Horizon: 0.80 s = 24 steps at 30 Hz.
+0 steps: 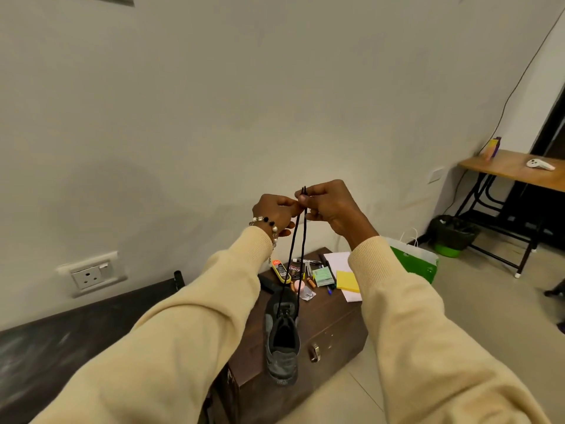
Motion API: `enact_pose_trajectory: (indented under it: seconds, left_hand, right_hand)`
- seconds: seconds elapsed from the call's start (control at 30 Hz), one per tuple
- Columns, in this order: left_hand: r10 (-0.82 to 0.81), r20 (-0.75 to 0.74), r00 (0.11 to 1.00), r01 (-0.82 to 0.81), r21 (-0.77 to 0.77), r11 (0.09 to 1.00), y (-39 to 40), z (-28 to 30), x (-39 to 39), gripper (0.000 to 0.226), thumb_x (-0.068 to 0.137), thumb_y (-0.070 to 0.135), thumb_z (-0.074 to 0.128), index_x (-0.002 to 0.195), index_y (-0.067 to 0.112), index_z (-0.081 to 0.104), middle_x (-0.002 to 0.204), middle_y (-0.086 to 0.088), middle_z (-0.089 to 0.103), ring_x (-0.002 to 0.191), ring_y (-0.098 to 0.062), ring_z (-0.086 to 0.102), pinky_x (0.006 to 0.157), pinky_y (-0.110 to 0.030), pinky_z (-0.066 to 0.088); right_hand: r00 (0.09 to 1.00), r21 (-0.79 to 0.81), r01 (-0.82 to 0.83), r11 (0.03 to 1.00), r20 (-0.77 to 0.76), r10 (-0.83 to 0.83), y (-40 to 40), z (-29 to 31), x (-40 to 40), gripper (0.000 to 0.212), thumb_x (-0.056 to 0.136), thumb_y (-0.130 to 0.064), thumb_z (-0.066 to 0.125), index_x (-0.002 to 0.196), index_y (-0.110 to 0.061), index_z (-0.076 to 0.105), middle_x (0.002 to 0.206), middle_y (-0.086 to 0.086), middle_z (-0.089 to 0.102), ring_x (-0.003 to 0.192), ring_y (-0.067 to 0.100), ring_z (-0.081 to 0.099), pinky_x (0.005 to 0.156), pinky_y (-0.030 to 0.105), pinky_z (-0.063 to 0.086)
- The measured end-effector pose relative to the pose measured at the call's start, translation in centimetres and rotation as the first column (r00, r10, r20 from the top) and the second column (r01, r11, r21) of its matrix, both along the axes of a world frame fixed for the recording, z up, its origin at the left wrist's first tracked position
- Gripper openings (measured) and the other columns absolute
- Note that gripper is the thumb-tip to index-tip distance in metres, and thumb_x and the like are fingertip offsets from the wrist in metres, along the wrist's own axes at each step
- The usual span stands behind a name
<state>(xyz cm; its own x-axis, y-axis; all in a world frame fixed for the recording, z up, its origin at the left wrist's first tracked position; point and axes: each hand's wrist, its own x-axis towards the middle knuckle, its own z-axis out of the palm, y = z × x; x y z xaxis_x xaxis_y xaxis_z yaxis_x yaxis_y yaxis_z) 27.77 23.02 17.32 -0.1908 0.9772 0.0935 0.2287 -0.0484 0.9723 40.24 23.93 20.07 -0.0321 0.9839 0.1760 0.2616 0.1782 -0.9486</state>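
Pinching 2 lace strands (303, 249) — left hand (275, 211), right hand (330, 206) — above 1 grey shoe (282, 338).

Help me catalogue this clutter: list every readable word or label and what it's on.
"Cherry": on the round black tin on the wooden chest.
Yellow pack, green card, white marker: print too small to read.

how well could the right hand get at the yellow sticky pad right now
Probably not yet: the right hand pinches the lace ends high above the box, beside the left hand. The yellow sticky pad lies uncovered below, so letting go should free it.
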Motion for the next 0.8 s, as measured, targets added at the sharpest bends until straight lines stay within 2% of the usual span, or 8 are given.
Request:
enact_pose_trajectory:
  seconds: [0.17,0.27,0.37,0.4,0.53,0.57,0.67,0.8]
  left_hand:
    - [0.0,-0.039,0.999,0.002,0.067,0.998,0.7,-0.4,0.0,0.022,0.085,0.021,0.072,0.106,0.013,0.072,0.103,-0.006,0.07,0.085,-0.022,0.068,0.065,-0.031,0.058]
    - [-0.061,-0.108,0.992,0.073,0.105,0.992,1.2,-1.1,0.1,0.02,0.091,0.013,0.063,0.109,0.011,0.071,0.105,-0.011,0.07,0.096,-0.027,0.066,0.079,-0.035,0.057]
    - [-0.224,-0.054,0.973,0.228,0.083,0.97,1.1,-2.5,0.2,0.024,0.098,0.006,0.05,0.116,0.002,0.065,0.105,-0.013,0.069,0.089,-0.02,0.065,0.062,-0.013,0.05]
    - [-0.251,-0.023,0.968,0.252,0.07,0.965,1.2,-3.2,0.2,0.025,0.099,0.005,0.048,0.118,0.001,0.064,0.102,-0.011,0.069,0.085,-0.017,0.064,0.061,-0.011,0.048]
    - [-0.269,-0.013,0.963,0.269,0.036,0.962,1.8,-5.9,-0.4,0.024,0.096,0.004,0.054,0.115,0.005,0.068,0.094,-0.007,0.068,0.084,-0.017,0.06,0.079,-0.024,0.052]
    - [-0.261,-0.035,0.965,0.262,0.033,0.964,2.0,-6.5,-0.6,0.023,0.095,0.004,0.056,0.113,0.006,0.069,0.094,-0.008,0.068,0.085,-0.018,0.061,0.082,-0.025,0.052]
    - [-0.213,-0.152,0.965,0.224,0.054,0.973,2.7,-7.4,-1.6,0.02,0.09,0.005,0.064,0.108,0.006,0.072,0.092,-0.008,0.07,0.079,-0.014,0.061,0.075,-0.017,0.05]
    - [-0.143,-0.437,0.888,0.202,0.091,0.975,3.5,-6.4,-2.4,0.022,0.085,0.008,0.07,0.107,0.01,0.074,0.091,-0.003,0.071,0.084,-0.011,0.061,0.084,-0.021,0.044]
  right_hand:
    - [0.991,0.117,-0.007,0.993,0.133,-0.009,0.3,0.1,-0.2,0.021,0.081,-0.01,0.072,0.101,-0.004,0.071,0.086,0.008,0.067,0.07,0.014,0.064,0.052,0.018,0.051]
    - [0.99,0.114,-0.007,0.993,0.139,-0.009,0.9,0.2,-0.3,0.013,0.085,-0.01,0.069,0.092,0.002,0.071,0.08,0.012,0.066,0.057,0.015,0.062,0.053,0.022,0.053]
    - [0.992,0.093,-0.007,0.996,0.122,-0.004,1.6,0.1,0.0,0.015,0.088,-0.007,0.064,0.082,0.005,0.067,0.079,0.013,0.066,0.049,0.017,0.057,0.059,0.031,0.057]
    - [0.994,0.094,0.002,0.996,0.11,-0.013,1.8,0.0,0.3,0.015,0.089,-0.007,0.063,0.08,0.005,0.067,0.08,0.012,0.067,0.05,0.018,0.057,0.061,0.033,0.058]
    - [0.998,0.052,0.041,0.998,-0.058,-0.038,2.3,-0.7,1.9,0.014,0.091,-0.003,0.057,0.089,0.008,0.066,0.071,0.009,0.061,0.056,0.017,0.052,0.058,0.031,0.057]
    - [0.994,0.032,0.049,0.998,-0.099,-0.045,2.3,-1.0,2.4,0.014,0.091,-0.003,0.057,0.09,0.008,0.066,0.071,0.011,0.06,0.056,0.017,0.052,0.057,0.03,0.056]
    - [0.974,-0.032,0.053,0.998,-0.218,-0.058,2.6,-2.6,4.4,0.009,0.089,-0.001,0.059,0.089,0.007,0.064,0.069,0.015,0.058,0.053,0.017,0.052,0.056,0.029,0.055]
    - [0.934,-0.188,0.069,0.98,-0.333,-0.13,2.8,-7.4,6.4,0.009,0.086,0.004,0.061,0.092,0.011,0.06,0.068,0.018,0.058,0.056,0.021,0.056,0.06,0.034,0.058]
